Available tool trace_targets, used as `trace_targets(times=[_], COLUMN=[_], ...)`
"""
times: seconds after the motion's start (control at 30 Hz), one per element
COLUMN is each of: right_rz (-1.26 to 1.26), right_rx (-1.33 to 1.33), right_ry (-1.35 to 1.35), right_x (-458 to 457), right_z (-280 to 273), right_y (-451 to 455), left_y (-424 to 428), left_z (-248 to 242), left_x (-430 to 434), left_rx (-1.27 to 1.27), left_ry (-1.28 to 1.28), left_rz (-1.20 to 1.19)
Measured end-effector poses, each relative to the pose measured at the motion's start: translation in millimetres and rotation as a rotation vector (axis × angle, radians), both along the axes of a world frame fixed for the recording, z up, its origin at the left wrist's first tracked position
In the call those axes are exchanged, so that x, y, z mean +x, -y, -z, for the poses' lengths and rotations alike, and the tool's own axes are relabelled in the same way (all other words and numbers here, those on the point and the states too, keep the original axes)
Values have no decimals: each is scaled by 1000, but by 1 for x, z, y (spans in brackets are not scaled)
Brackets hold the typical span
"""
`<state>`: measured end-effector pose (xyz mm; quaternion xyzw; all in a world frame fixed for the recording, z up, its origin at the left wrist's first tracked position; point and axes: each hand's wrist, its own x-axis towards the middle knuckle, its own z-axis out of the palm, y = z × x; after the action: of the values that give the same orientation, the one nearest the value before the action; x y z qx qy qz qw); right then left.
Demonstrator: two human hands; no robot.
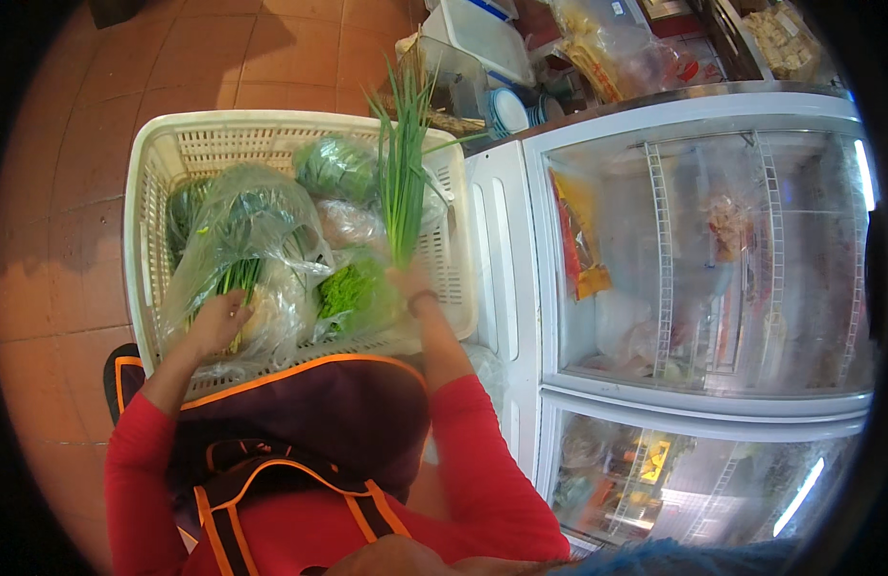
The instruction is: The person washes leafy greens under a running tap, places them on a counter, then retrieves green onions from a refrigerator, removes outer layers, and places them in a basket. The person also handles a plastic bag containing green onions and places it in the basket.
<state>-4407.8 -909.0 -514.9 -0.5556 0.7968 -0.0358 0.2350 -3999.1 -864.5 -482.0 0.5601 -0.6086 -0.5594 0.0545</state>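
Observation:
A pale plastic basket point(271, 119) with slotted walls stands before me, holding vegetables in clear bags. My right hand point(408, 279) grips a bunch of green onions point(403, 180) near its lower end; the leaves point away from me over the basket's far rim. At the mouth of a large clear plastic bag point(253, 194), my left hand point(224, 320) is closed around dark green stalks point(239, 275). A bag of curly green leaves point(347, 291) lies between my hands. Behind it are a bag of pinkish contents point(352, 223) and a bag of leafy greens point(336, 169).
A white refrigerator with glass doors point(624, 396) stands at the right, with wire shelves and bagged food inside. Beyond the basket are clear plastic containers point(480, 39), blue-rimmed stacked tubs point(507, 109) and more bags. Terracotta floor tiles point(77, 273) show at the left.

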Motion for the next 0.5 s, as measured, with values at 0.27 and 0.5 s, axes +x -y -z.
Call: trace_targets(times=[0.27,0.5], right_rz=[-199,107], right_rx=[53,-279], right_ry=[-25,576], right_x=[-19,64], right_z=[7,-84], right_y=[4,12], left_y=[-30,-54], left_z=[-64,-83], left_x=[32,63], left_rx=[-914,-864], left_ry=[185,138], left_rz=[-127,276])
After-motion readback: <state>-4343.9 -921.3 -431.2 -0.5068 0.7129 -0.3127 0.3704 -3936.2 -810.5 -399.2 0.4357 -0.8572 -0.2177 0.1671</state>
